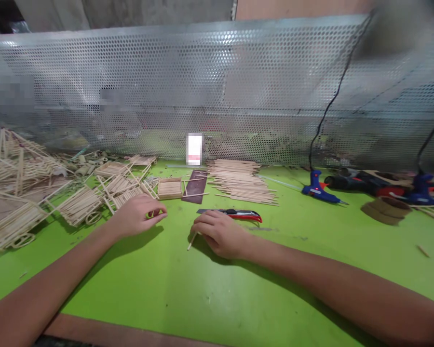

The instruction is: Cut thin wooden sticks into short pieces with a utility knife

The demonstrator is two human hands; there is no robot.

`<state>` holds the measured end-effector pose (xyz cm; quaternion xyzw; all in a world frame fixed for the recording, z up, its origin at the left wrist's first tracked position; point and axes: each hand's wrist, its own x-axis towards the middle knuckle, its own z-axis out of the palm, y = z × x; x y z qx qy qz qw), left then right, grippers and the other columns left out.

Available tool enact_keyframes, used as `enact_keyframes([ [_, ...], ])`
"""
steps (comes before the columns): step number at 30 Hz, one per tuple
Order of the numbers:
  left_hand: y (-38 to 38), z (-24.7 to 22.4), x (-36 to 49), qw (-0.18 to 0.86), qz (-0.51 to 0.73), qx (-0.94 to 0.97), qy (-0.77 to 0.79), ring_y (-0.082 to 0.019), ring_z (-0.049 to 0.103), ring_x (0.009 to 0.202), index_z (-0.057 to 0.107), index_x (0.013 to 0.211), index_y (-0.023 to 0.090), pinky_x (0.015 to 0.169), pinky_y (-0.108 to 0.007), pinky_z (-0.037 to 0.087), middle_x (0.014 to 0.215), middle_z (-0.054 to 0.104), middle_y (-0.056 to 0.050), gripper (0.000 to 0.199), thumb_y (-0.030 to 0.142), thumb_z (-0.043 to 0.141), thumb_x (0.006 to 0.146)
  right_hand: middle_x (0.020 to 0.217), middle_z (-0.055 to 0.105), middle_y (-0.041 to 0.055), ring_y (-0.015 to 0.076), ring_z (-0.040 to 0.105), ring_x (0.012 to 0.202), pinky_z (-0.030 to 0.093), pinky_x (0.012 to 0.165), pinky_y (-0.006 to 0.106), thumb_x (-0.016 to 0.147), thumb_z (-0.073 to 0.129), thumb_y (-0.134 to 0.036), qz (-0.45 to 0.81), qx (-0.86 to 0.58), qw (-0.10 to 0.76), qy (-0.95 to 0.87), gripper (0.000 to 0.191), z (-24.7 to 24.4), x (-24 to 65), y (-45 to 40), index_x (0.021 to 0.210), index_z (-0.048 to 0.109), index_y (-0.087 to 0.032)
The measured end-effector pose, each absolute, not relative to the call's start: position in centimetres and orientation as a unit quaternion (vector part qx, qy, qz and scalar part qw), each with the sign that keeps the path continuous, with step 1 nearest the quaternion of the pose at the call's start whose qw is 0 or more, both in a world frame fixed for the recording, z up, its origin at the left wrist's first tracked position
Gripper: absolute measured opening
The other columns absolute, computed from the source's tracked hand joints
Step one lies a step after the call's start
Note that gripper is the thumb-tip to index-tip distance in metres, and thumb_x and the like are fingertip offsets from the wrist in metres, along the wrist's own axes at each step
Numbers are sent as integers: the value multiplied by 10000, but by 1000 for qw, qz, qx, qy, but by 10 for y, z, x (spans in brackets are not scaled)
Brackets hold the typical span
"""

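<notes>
My right hand [222, 234] is closed on a short thin wooden stick [191, 241], whose lower end pokes out below the fingers near the green tabletop. Just behind those fingers lies a utility knife [244, 214] with a red and black handle, its blade pointing left. My left hand [139, 215] hovers over the table to the left, fingers curved and thumb slightly apart, with nothing visible in it. Closest to it is a small wooden stick cart [169, 188] with long shafts, resting partly on a dark brown sheet [196, 187].
Loose wooden sticks [240, 180] lie in a pile at the back. Several stick-built carts [81, 205] crowd the left. On the right are blue glue guns [320, 189] with cords and a brown tape roll [386, 210]. A perforated metal panel [166, 96] stands behind the table.
</notes>
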<state>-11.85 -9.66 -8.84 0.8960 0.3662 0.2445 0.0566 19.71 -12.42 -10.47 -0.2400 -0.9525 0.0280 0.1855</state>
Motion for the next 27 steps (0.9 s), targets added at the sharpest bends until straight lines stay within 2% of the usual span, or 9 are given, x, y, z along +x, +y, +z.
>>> enact_keyframes([
  [3,-97,-88,-119,55,243,896,367,-209,690,697,803,965,275,723,-395,591,779,776,-26,225,377,603,991,1272,730,119,281,638,1171,509,1038,496,993,590,-138,-42,-283,139,-948,330,-94,204,-118,1309,683,-154],
  [6,-98,-88,-119,60,242,898,363,-216,702,725,796,982,281,743,-415,590,814,783,-31,228,369,586,1001,1211,744,134,297,669,1102,512,992,501,995,571,-149,-93,-337,68,-934,328,-81,212,-108,1302,686,-152],
  [12,-109,-99,-101,102,209,916,326,-187,680,655,753,874,256,732,-376,563,734,747,-5,223,313,587,1012,980,750,114,271,696,870,505,795,406,1018,576,-182,-124,-400,-7,-908,153,-73,230,-92,1034,725,-150],
  [14,-115,-105,-89,111,203,932,278,-170,671,644,737,871,226,756,-363,558,734,739,-7,197,274,605,1009,973,746,99,253,690,840,487,761,377,1051,574,-258,-125,-395,-16,-910,174,-75,234,-91,1020,716,-163],
  [16,-119,-110,-78,111,194,945,240,-163,677,681,746,969,197,749,-342,552,791,751,-21,147,244,614,1015,998,742,93,243,685,833,465,725,353,1068,566,-304,-128,-390,-18,-912,194,-79,235,-90,1042,702,-168],
  [19,-123,-113,-66,100,196,951,217,-165,677,728,743,1143,173,679,-309,525,895,770,-50,187,205,591,1038,1018,733,103,236,679,827,423,673,326,1059,580,-275,-129,-389,-28,-912,150,-82,234,-89,1067,671,-156],
  [21,-124,-112,-62,92,191,954,212,-174,688,780,729,1234,192,691,-316,525,1008,781,-67,238,187,576,1051,984,732,106,232,673,796,388,644,316,1055,579,-256,-123,-403,-30,-907,126,-81,233,-89,1077,644,-151],
  [24,-124,-110,-61,98,170,954,226,-196,708,882,738,1226,210,769,-346,549,1127,772,-78,231,178,610,1036,859,727,75,217,649,697,316,591,311,1062,533,-237,-104,-437,-35,-893,107,-72,232,-89,1071,611,-165],
  [27,-125,-109,-61,115,159,948,249,-217,711,947,750,1169,198,814,-367,566,1157,761,-85,185,194,650,1014,871,736,61,197,629,658,287,576,305,1086,480,-275,-84,-425,-16,-901,160,-57,232,-95,1103,609,-183],
])
